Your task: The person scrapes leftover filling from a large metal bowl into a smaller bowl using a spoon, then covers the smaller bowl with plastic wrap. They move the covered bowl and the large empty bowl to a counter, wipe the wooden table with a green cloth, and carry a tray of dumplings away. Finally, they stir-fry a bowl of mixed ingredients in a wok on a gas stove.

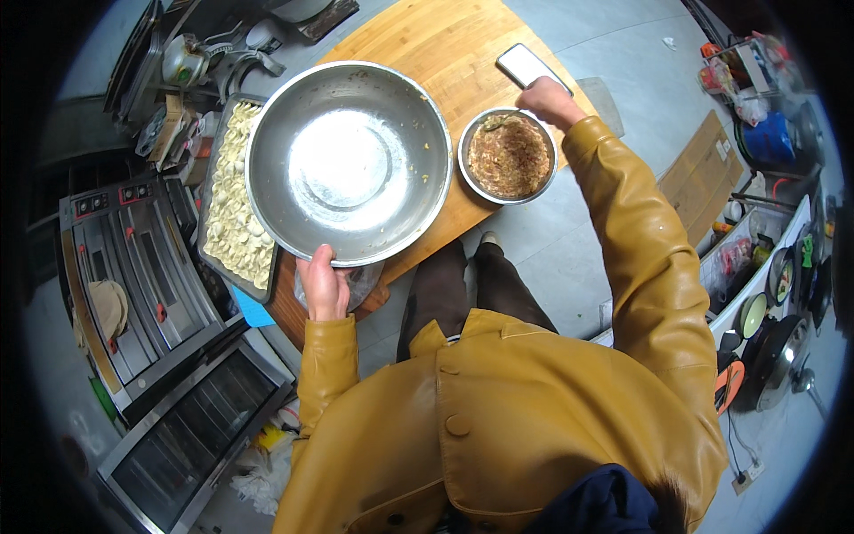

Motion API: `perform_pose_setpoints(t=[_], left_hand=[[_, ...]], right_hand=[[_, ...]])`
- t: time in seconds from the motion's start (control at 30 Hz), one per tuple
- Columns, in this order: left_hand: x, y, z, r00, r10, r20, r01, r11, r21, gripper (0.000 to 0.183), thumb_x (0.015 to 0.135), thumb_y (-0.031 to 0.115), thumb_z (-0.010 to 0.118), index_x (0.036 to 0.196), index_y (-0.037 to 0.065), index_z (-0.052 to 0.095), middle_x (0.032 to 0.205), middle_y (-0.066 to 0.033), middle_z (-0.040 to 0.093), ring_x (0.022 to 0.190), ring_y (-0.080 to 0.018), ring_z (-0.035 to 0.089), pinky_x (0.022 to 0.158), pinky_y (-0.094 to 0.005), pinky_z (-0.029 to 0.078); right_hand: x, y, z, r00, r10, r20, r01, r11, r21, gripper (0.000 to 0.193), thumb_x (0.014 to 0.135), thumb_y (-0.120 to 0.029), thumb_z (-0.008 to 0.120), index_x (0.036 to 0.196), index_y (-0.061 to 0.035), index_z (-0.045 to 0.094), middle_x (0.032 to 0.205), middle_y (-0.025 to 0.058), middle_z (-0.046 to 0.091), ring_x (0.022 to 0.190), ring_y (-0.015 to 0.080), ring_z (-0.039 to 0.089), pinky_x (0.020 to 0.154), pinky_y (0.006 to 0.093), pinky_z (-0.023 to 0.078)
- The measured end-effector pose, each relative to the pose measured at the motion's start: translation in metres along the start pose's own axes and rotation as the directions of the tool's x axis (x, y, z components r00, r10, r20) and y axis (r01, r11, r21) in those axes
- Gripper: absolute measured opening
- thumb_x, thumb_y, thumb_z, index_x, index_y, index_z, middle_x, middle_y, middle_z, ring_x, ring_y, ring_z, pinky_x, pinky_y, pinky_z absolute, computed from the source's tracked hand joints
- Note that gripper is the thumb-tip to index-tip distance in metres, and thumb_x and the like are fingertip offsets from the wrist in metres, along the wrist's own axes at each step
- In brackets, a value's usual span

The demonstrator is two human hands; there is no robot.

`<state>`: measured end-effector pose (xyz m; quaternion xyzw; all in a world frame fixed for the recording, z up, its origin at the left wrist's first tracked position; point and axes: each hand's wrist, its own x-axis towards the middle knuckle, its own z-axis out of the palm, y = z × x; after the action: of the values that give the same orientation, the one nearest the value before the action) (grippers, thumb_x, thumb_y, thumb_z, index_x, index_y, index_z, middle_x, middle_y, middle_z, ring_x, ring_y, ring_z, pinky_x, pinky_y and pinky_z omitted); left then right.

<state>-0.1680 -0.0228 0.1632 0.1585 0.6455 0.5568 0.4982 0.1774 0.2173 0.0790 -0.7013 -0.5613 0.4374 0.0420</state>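
Note:
My left hand grips the near rim of a large steel mixing bowl, thumb over the edge. The bowl has only small smears and crumbs on its inside. Its base reflects bright light. To its right, a smaller steel bowl holds reddish-brown minced filling. My right hand is closed at that bowl's far right rim, around what looks like a spoon, whose end lies at the filling's far edge; the handle is mostly hidden. A tray of pale dumplings sits left of the large bowl.
Both bowls rest on a wooden table. A phone lies just beyond my right hand. A clear plastic bag is under the large bowl's near edge. Ovens stand on the left; a shelf with pans lies right.

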Motion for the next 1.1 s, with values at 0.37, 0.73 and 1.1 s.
perform_pose_setpoints(t=[0.37, 0.73, 1.1], left_hand=[[0.005, -0.005, -0.001, 0.999, -0.015, 0.046, 0.015, 1.0, 0.005, 0.051, 0.077, -0.004, 0.041, 0.128, -0.003, 0.041, 0.113, -0.014, 0.056, 0.085, -0.0235, 0.065, 0.061, -0.0358, 0.061], [-0.001, -0.009, 0.022, 0.997, -0.004, 0.073, 0.002, 1.0, 0.031, 0.05, 0.076, -0.004, 0.043, 0.126, 0.001, 0.044, 0.106, -0.0098, 0.057, 0.076, -0.0185, 0.063, 0.047, -0.0279, 0.053], [-0.013, -0.007, 0.025, 0.999, 0.02, 0.041, -0.022, 0.999, 0.05, 0.05, 0.076, -0.004, 0.043, 0.125, 0.001, 0.045, 0.105, -0.0094, 0.057, 0.08, -0.0188, 0.062, 0.054, -0.0302, 0.055]], right_hand=[[-0.039, 0.136, 0.011, 0.917, 0.303, 0.259, -0.37, 0.408, 0.834, 0.03, 0.085, -0.014, 0.06, 0.061, -0.0126, 0.042, 0.05, -0.0022, 0.036, 0.038, 0.0091, 0.027, 0.035, 0.0272, 0.02], [-0.171, 0.127, 0.122, 0.874, 0.114, 0.473, -0.345, -0.542, 0.767, 0.011, 0.099, -0.013, 0.042, 0.095, -0.0047, 0.048, 0.056, -0.0069, 0.029, 0.043, 0.0055, 0.026, 0.038, 0.0205, 0.022], [-0.169, 0.096, 0.151, 0.899, 0.077, 0.432, -0.273, -0.673, 0.687, 0.018, 0.1, -0.016, 0.036, 0.084, -0.0112, 0.043, 0.057, -0.0041, 0.03, 0.043, 0.0078, 0.025, 0.039, 0.0229, 0.02]])
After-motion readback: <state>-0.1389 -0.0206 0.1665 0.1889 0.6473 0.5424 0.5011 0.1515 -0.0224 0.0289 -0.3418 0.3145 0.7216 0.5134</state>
